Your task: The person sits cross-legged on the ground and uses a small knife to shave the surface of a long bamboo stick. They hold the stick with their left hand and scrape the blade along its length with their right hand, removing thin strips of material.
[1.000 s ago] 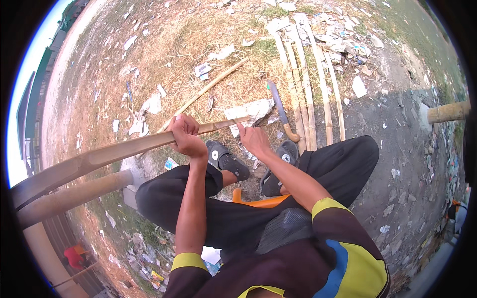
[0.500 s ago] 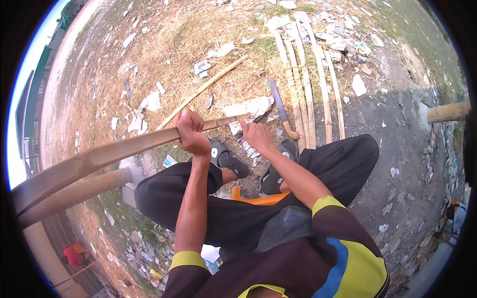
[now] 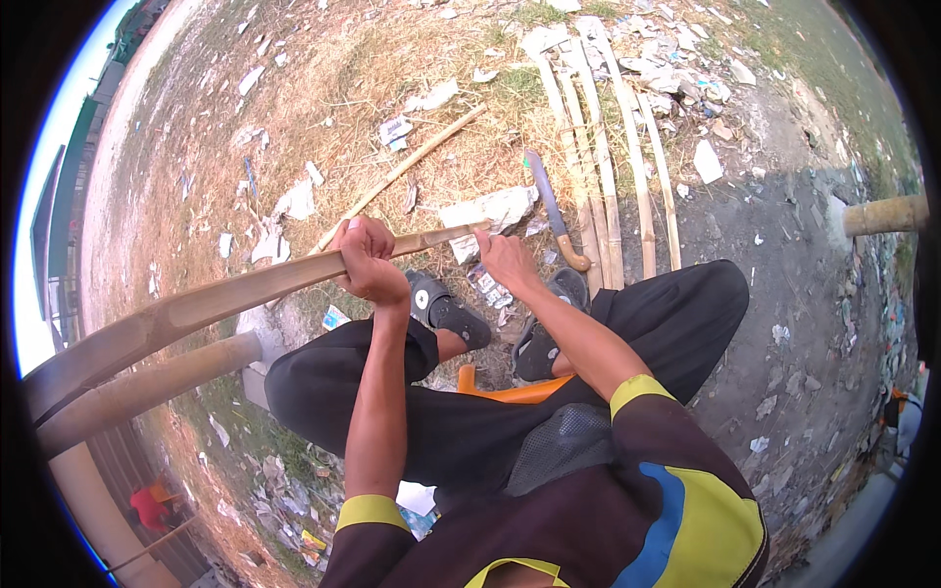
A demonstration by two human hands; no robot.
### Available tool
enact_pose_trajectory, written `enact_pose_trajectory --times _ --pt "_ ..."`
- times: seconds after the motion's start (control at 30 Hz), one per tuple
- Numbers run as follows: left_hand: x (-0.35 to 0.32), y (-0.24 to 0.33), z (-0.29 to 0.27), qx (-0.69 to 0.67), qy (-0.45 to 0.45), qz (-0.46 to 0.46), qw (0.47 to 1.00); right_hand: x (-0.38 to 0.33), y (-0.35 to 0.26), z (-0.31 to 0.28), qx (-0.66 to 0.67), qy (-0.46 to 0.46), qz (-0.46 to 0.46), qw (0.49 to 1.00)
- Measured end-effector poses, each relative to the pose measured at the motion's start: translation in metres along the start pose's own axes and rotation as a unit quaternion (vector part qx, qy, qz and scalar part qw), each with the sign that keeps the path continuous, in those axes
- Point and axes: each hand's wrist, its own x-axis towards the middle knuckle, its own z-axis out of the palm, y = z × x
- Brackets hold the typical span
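The fingers of the left hand (image 3: 368,263) are curled tight around a long split bamboo strip (image 3: 216,304), thumb over the top, gripping it partway along its length. The right hand (image 3: 505,260) sits at the strip's near tip, fingers bent and pressed against the end of it — whether they close fully around the tip cannot be told from this angle.

From the left fist the bamboo strip runs out to the person's left, widening and bending toward the rim of the view, where it lies just above a thicker round bamboo pole (image 3: 147,382). Its narrow end stops between the two hands, above the person's feet in dark sandals (image 3: 446,309).

The person sits with knees apart in black trousers, an orange seat edge (image 3: 510,392) showing between the legs. On the ground just beyond the right hand lies a curved blade with a wooden handle (image 3: 551,211), beside a crumpled pale sheet (image 3: 490,211). Further out, a row of cut bamboo slats (image 3: 613,147) lies side by side on the dry grass — and a single thin stick (image 3: 412,167) lies slantwise to their left. Scraps of litter are scattered over the dirt all round.
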Motion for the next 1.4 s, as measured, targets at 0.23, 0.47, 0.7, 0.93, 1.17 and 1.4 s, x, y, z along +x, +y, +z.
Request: enact_pose_trajectory --times 0.23,0.47,0.7,0.93,1.17,1.4 --pt "0.005 0.003 0.002 -0.015 0.008 0.015 1.000 0.021 0.011 0.005 -0.005 -0.029 0.020 0.999" --pt "0.004 0.002 -0.006 0.004 -0.001 0.007 1.000 0.015 0.027 0.019 -0.035 -0.038 0.051 0.997" --pt "0.002 0.003 -0.006 0.012 -0.036 0.016 0.999 0.025 0.063 0.021 -0.079 -0.070 0.086 0.991" --pt "0.006 0.000 -0.012 0.013 -0.022 0.006 1.000 0.014 0.041 0.024 0.040 -0.011 0.038 0.998" --pt "0.009 -0.003 -0.015 0.008 -0.008 0.008 1.000 0.028 0.035 0.025 -0.040 -0.065 0.090 0.993" --pt "0.011 0.000 -0.021 0.003 0.002 -0.013 1.000 0.037 0.041 0.013 -0.108 -0.029 0.027 0.993"
